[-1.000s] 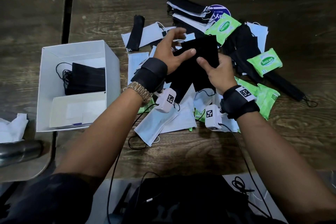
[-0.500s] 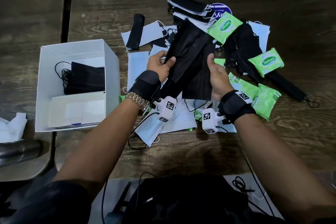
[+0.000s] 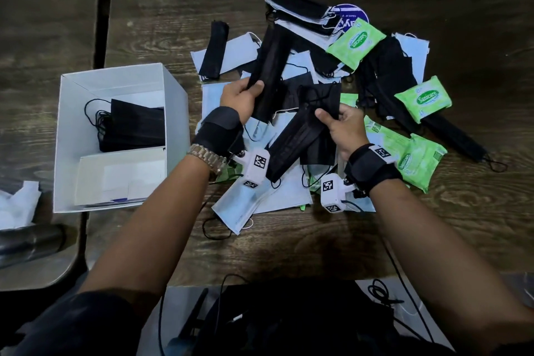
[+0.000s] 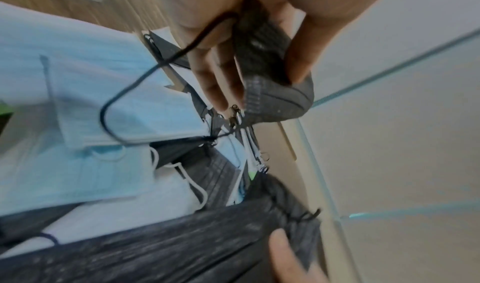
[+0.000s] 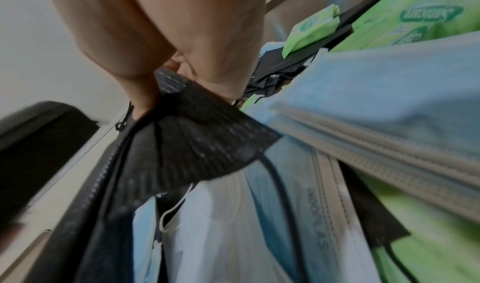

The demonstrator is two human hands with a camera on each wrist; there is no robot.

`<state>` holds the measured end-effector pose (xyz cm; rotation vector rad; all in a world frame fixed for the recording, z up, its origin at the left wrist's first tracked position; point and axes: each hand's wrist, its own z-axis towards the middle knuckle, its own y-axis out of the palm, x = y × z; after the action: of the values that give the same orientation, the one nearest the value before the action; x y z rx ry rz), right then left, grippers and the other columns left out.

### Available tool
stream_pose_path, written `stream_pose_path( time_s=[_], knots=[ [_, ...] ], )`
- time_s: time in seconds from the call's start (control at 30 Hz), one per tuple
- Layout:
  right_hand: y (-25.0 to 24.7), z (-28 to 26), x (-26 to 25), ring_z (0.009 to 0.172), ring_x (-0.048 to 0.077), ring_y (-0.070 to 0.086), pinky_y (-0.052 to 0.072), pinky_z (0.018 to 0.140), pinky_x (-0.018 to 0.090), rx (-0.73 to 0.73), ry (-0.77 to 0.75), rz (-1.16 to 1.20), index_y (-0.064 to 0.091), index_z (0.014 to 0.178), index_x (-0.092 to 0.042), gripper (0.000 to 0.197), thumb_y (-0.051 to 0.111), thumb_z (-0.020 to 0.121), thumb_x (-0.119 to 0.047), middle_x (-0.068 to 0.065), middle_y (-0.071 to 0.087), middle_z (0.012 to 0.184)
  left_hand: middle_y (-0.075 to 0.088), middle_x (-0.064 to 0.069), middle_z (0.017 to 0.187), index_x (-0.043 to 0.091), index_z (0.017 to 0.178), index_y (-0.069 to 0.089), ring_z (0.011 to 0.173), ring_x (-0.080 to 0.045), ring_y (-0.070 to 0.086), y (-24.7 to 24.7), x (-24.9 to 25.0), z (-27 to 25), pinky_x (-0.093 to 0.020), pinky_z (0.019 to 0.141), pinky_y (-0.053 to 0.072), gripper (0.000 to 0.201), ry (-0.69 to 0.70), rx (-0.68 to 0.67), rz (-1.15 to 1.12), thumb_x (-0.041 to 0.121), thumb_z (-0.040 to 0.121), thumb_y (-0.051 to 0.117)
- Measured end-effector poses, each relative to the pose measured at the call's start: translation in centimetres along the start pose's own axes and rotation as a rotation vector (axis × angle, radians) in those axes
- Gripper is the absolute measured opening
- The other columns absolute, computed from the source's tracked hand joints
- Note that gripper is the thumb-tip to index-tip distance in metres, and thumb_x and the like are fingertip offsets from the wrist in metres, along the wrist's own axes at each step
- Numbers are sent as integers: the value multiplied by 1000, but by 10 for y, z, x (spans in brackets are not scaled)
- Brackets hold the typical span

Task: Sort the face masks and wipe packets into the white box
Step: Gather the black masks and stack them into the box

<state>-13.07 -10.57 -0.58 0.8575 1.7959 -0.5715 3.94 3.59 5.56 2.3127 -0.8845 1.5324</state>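
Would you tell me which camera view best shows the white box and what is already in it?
The head view shows it best: the whole white box appears from above, with black masks in its far compartment. The left wrist view is blurred, and I cannot pick the box out there with any confidence. The right wrist view shows only the mask pile, wipe packets and fingers.

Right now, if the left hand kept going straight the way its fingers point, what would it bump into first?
Probably the pale blue masks lying flat beyond the left hand, which grips a black mask above the pile. The folded black mask lies nearby. Height above the pile is unclear.
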Motion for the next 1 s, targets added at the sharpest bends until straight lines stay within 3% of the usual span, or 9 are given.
stream_pose_path(
  time_s=[0.13, 0.23, 0.3, 0.37, 0.47, 0.67, 0.77, 0.87, 1.0],
  knots=[
    [-3, 5, -2, 86, 13, 70, 55, 79, 27, 23, -28, -10, 71, 104, -1, 14, 68, 89, -1, 1, 74, 96, 71, -15, 83, -2, 95, 71, 72, -25, 68, -8, 10, -12, -33, 73, 58, 16, -72, -194, -395, -1, 89, 56],
    [0, 8, -5, 79, 10, 66, 53, 77, 27, 42, -26, 13, 71, 89, -9, 9, 69, 88, 0, -3, 72, 86, 72, -5, 71, 10, 78, 74, 65, -18, 67, 0, 7, -21, -24, 64, 53, 18, -67, -293, -104, 0, 86, 62],
    [1, 11, -5, 74, 9, 59, 49, 73, 30, 50, -40, 19, 69, 81, -12, 18, 66, 89, 4, -4, 68, 79, 73, -6, 76, 11, 84, 75, 74, -21, 68, 5, -3, -19, -26, 74, 54, 9, -86, -347, 204, 7, 84, 67],
    [2, 10, -8, 81, 15, 61, 51, 76, 32, 5, -59, 70, 70, 94, -6, 14, 62, 91, 5, 4, 69, 89, 74, -12, 89, 9, 91, 76, 83, -25, 68, 8, -13, -17, -31, 87, 55, 11, -136, -381, 403, 15, 83, 71],
    [4, 9, -10, 87, 17, 63, 55, 78, 31, -10, -70, 93, 68, 105, -2, 14, 64, 91, 1, 8, 70, 97, 70, -8, 86, 10, 91, 75, 75, -17, 64, 11, -22, -19, -25, 79, 52, 11, -108, -327, 426, 19, 85, 71],
    [3, 12, -6, 71, 4, 60, 50, 66, 23, 83, -1, 8, 69, 82, -5, 14, 64, 90, 5, -5, 69, 76, 67, -2, 88, 3, 87, 73, 77, -13, 62, 12, -29, -20, -23, 76, 48, 9, 103, -240, 355, 11, 87, 69],
    [1, 14, -4, 80, 16, 53, 46, 75, 33, 146, 100, 102, 57, 75, -9, 21, 68, 91, -16, 4, 59, 78, 70, -1, 81, 2, 89, 73, 70, -10, 65, 12, -16, -27, -21, 70, 52, 7, 44, -304, -13, 5, 87, 67],
    [-2, 10, -6, 89, 22, 64, 54, 86, 39, 141, 178, 265, 68, 85, -5, 34, 58, 99, -34, 10, 69, 95, 74, -12, 84, -3, 92, 70, 75, -20, 71, 18, -8, -30, -30, 74, 58, 16, -122, -297, -637, -1, 92, 54],
    [5, -1, -5, 102, 26, 70, 56, 88, 36, -67, 191, 336, 69, 113, -4, 32, 49, 104, -27, 14, 72, 110, 73, -13, 83, -2, 93, 67, 75, -23, 70, 37, -20, -29, -32, 76, 59, 11, -182, -213, -479, -4, 89, 57]
  ],
)
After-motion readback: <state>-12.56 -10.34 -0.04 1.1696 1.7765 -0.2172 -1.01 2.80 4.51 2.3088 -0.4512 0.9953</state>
